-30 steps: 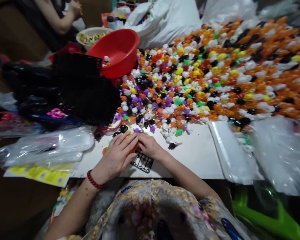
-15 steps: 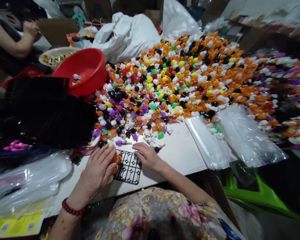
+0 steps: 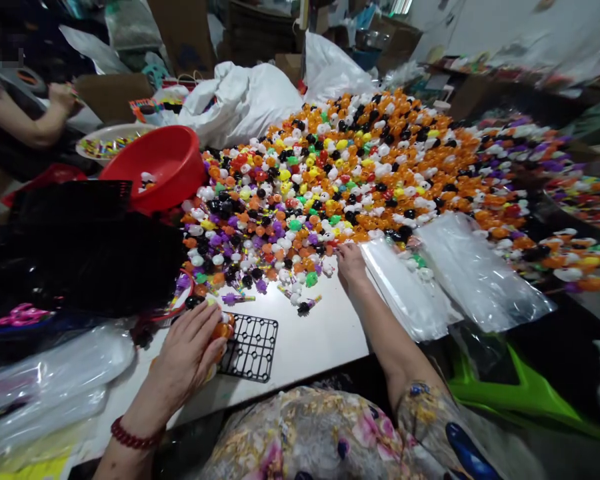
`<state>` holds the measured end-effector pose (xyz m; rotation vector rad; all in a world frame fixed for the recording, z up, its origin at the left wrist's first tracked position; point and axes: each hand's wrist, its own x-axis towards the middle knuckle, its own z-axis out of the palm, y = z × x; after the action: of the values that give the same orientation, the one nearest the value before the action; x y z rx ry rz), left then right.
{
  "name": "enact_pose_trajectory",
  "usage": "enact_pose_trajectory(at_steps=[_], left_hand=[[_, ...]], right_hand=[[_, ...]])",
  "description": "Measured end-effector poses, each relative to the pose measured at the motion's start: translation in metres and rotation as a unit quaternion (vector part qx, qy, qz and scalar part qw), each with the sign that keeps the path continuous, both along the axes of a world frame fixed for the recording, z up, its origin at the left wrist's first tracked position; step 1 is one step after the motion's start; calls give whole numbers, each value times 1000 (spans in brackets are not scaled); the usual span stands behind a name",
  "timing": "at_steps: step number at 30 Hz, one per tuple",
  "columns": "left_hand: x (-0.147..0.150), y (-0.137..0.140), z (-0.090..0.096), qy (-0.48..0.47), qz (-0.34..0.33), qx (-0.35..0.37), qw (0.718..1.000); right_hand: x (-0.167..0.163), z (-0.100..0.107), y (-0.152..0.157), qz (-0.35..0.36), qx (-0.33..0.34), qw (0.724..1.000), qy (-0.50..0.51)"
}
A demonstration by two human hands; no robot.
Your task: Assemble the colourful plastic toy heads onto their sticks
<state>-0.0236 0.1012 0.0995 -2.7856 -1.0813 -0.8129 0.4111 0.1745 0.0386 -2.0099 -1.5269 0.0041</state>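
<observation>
My left hand (image 3: 190, 340) curves over several small orange and white plastic toys (image 3: 223, 328) at the left end of a black plastic grid (image 3: 250, 347). Its fingers lie close together, with the thumb along the near side of the toys, partly hiding them. The grid's right part shows bare bars and small rings. My right hand (image 3: 353, 263) reaches to the near edge of a big heap of small toys (image 3: 320, 193), beside flat clear plastic bags (image 3: 405, 287). Its fingertips are small and blurred against the heap, so their grip is unclear.
A red basin (image 3: 155, 170) with a few white pieces stands at the left, before a pale bowl (image 3: 107, 143). Stacked black grids (image 3: 85, 247) and plastic bags (image 3: 65, 367) lie left. Another person's arm (image 3: 35, 123) shows at far left. A green stool (image 3: 510, 393) stands lower right.
My right hand has left the right edge of the grid and moved forward and right to the heap. My left hand stays on the toys at the grid. The view has tilted up slightly.
</observation>
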Motion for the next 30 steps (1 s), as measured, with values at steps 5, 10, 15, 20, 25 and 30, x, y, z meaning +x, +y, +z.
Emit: enact_pose_trajectory(at_steps=[5, 10, 15, 20, 25, 30], left_hand=[[1, -1, 1, 1, 7, 1, 1000], [3, -2, 3, -2, 10, -9, 1000], [4, -3, 7, -5, 12, -32, 999], [6, -6, 14, 4, 17, -73, 997], [8, -8, 18, 7, 40, -118, 992], [8, -9, 19, 6, 40, -123, 992]], right_hand=[[-1, -3, 1, 15, -43, 998, -40], [-6, 0, -34, 10, 2, 998, -60], [-42, 6, -68, 68, 43, 997, -16], [-112, 12, -78, 222, 13, 968, 119], [-180, 11, -78, 333, -97, 893, 288], [-213, 8, -75, 364, -160, 862, 313]])
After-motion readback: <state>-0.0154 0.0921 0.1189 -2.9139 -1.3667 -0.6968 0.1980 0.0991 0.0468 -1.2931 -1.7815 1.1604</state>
